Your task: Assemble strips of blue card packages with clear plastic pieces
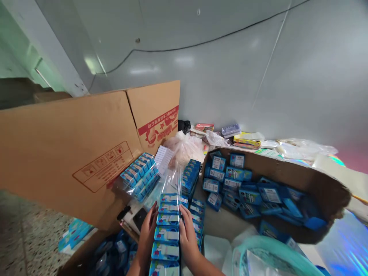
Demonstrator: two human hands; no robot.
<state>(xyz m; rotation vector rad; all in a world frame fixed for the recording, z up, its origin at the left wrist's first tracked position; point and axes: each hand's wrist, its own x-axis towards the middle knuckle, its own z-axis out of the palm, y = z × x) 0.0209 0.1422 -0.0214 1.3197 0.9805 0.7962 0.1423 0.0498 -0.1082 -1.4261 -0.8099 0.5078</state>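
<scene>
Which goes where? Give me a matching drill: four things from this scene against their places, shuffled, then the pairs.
Things:
1. row of blue packs
2. loose blue packs
3. big carton
4. bagged packs

Places:
A. leaning on the carton
B. between left hand and right hand
C. standing at the left
D. heaped in the open box at the right

Pairs: 1-B, 2-D, 3-C, 4-A
</scene>
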